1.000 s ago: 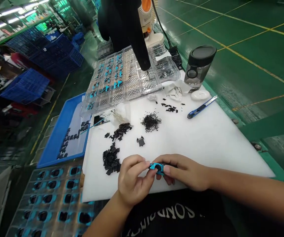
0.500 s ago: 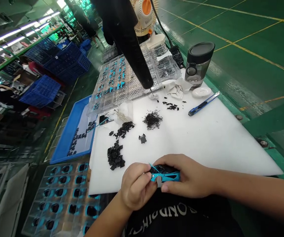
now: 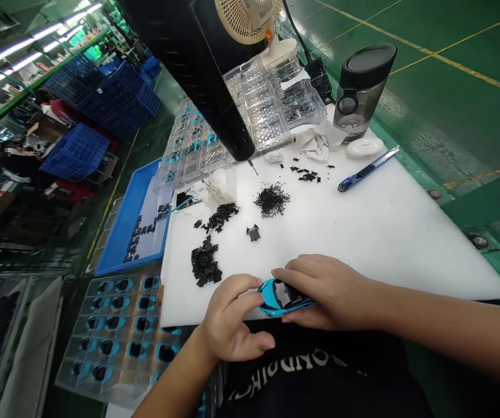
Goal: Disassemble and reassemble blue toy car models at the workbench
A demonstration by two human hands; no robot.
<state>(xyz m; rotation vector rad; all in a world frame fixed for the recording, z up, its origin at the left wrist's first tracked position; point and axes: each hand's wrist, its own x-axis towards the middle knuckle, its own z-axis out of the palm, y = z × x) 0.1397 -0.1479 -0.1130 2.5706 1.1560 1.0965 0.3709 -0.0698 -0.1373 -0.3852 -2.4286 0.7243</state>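
A light-blue toy car (image 3: pixel 271 297) with a black cabin is level at the near edge of the white work board (image 3: pixel 363 244). My right hand (image 3: pixel 334 293) grips its rear half, fingers over the far side and thumb below. At the front end, the fingertips of my left hand (image 3: pixel 232 319) touch the hood, while its thumb stands well apart from the car. Beyond my hands lie a single black part (image 3: pixel 253 233), a pile of tiny screws (image 3: pixel 271 200) and two heaps of black parts (image 3: pixel 205 262). The car's rear is partly hidden by my right hand.
A black electric screwdriver (image 3: pixel 215 98) hangs over the board, its bit above the screws. Behind stand clear compartment boxes (image 3: pixel 271 125), a fan (image 3: pixel 243 20) and a bottle (image 3: pixel 357 93). A blue utility knife (image 3: pixel 367 169) lies right; a blue tray (image 3: pixel 102 267) and car-body tray (image 3: pixel 115 371) are left.
The car has been turned over from its side, so its hood and cabin show. My left hand has loosened from a pinch, its thumb now away from the car. The camera view has shifted slightly.
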